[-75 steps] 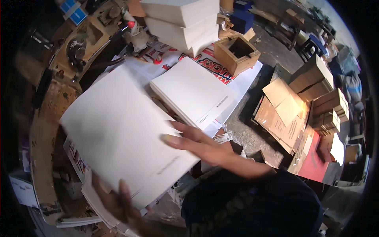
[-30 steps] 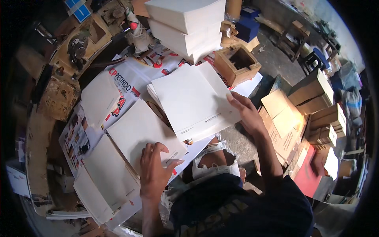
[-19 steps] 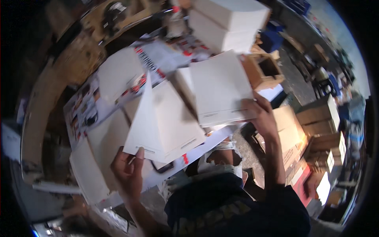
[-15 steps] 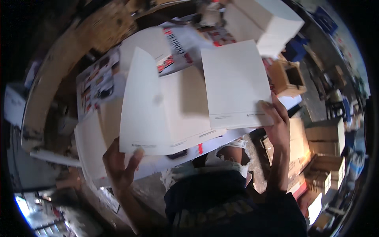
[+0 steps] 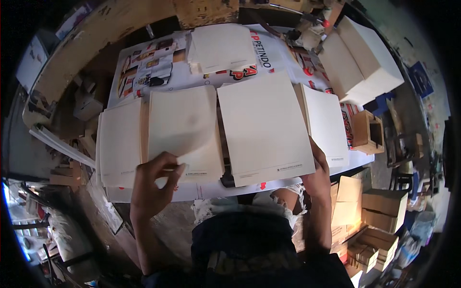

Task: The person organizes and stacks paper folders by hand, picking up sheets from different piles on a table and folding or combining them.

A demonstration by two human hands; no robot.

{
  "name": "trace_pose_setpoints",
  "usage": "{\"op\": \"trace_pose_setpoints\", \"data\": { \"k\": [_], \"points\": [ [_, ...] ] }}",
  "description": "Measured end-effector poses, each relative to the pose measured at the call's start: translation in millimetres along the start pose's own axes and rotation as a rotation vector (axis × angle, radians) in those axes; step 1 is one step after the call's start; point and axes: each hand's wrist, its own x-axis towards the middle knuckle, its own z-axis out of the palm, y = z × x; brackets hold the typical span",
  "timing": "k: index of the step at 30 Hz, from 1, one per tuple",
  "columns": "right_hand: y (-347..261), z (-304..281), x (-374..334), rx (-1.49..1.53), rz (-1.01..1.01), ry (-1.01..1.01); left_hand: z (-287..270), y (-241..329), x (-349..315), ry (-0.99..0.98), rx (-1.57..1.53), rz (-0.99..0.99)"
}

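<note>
White sheets [image 5: 266, 127] in closed right hand [image 5: 318, 175]

1. we see off-white sheets [image 5: 266, 125] with fine dark print along the lower edge.
2. we see a white bench cover [image 5: 261, 55] patterned with red and black lettering and multicoloured pictures.
3. we note a cream-white paper block [image 5: 365, 53], a tan wooden box [image 5: 362, 132] and brown cartons [image 5: 384, 206].
4. we find the shirt [image 5: 240, 235] dark navy.

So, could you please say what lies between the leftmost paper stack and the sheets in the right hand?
In the head view, another paper stack lies there, the left hand at its near-left corner.
</note>
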Motion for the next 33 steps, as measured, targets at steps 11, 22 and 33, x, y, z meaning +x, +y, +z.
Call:
{"op": "trace_pose_setpoints", "data": {
  "k": [11, 22, 33],
  "points": [
    [-32, 14, 12, 0.076, 0.014, -0.165, -11, -36, -20, 0.351, -0.44, -0.006],
    [-76, 128, -14, 0.351, -0.216, -0.121, -27, -101, -32, 0.625, 0.036, -0.094],
    [-64, 176, -18, 0.28, -0.323, -0.172, -21, -41, -8, 0.478, 0.438, 0.004]
  ]
}}
